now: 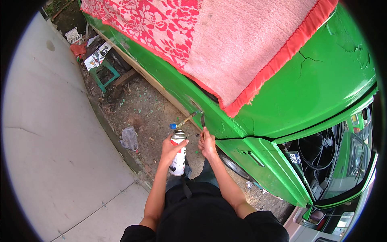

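Note:
My left hand [171,150] is wrapped round a white and red gas canister [177,162] with a blow torch head [186,119] on top. The torch has a blue knob, and its brass nozzle points at the side of a green vehicle [222,123]. Close to the nozzle tip, a small patch of the green panel looks bare and scuffed. In my right hand [207,144] is a thin scraper [202,119], its dark blade up against or very near that patch. I cannot tell whether the blade touches the panel.
A red and pink patterned blanket [225,52] covers part of the vehicle's roof. Its door [262,165] is to my right. On the left runs a pale wall [52,121]. A green stool [105,76] and a plastic bag [129,139] are on the dirt ground.

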### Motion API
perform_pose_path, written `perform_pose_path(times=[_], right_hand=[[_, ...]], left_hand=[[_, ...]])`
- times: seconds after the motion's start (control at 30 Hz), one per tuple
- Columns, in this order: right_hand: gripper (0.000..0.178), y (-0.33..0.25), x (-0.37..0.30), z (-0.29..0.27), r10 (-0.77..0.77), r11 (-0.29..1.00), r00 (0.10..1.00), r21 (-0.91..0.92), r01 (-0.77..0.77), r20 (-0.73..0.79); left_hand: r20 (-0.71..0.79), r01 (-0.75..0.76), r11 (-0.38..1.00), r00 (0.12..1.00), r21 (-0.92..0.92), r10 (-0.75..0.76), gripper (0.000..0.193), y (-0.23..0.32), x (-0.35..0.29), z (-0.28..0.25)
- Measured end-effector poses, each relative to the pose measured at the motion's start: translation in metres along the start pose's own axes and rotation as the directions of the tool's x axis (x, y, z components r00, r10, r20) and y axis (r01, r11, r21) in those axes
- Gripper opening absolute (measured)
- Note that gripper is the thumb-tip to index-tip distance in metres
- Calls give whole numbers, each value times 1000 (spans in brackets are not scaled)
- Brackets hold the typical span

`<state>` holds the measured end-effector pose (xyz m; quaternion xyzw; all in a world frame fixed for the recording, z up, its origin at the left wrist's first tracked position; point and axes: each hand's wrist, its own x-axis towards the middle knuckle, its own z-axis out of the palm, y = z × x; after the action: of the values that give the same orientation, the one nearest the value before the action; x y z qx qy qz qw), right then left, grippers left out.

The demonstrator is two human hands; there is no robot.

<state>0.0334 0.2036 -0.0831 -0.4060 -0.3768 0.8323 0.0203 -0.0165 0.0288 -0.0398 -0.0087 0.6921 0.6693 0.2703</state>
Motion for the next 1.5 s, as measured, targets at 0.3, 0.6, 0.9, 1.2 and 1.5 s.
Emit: perform_pose_path(times=[0.3, 0.6, 0.9, 1.2, 1.5], right_hand=[[41, 8, 3, 10, -56, 998, 997, 14, 57, -60], [42, 19, 10, 24, -70, 996, 987, 36, 76, -146], [41, 18, 10, 26, -91, 993, 986, 60, 101, -142], [42, 24, 17, 16, -60, 998, 996, 9, 61, -64], [40, 3, 25, -13, -51, 998, 998, -34, 49, -42]], left_hand=[[-136, -32, 999, 990, -43, 26, 38, 0, -6, -14], [-298, -70, 993, 954, -99, 37, 35, 1, -3, -43], [-314, -58, 994, 949, -93, 26, 37, 17, 4, -43], [-315, -64, 995, 948, -75, 38, 36, 24, 15, -45], [-374, -38, 995, 928, -95, 0, 36, 17, -3, -53]])
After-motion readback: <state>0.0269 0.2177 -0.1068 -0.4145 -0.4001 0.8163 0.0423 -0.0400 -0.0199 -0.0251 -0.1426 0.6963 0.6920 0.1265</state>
